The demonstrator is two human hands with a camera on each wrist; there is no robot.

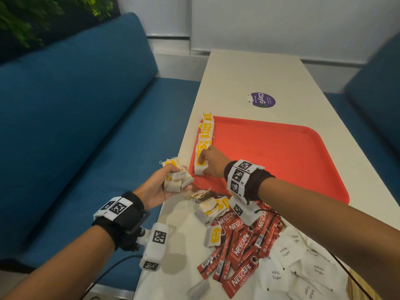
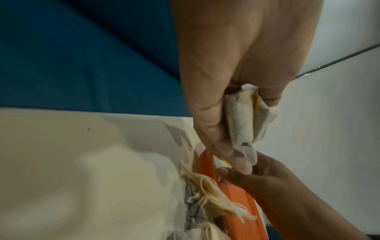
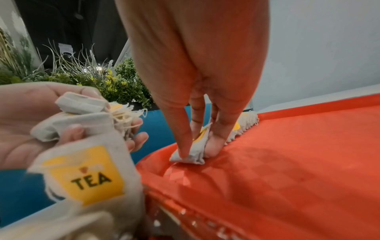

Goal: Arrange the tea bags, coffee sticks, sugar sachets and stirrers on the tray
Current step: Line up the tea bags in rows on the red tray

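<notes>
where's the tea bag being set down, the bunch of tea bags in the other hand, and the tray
tea bag being set down [image 3: 195,151], right wrist view, on its lower white paper.
bunch of tea bags [image 1: 176,177], head view, on the white bags mid-bunch.
tray [image 1: 281,156], head view, on its bare red floor.

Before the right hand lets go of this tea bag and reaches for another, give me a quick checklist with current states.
1. Tea bag down on the tray: ok, its bottom edge touches the tray floor.
2. In line with the row of tea bags: ok, at its near end.
3. Right hand pinching it: ok.
4. Left hand stocked with spare tea bags: ok.
5. Room on the tray for coffee sticks and sugar sachets: ok.
6. Stirrers located: cannot tell.
</notes>
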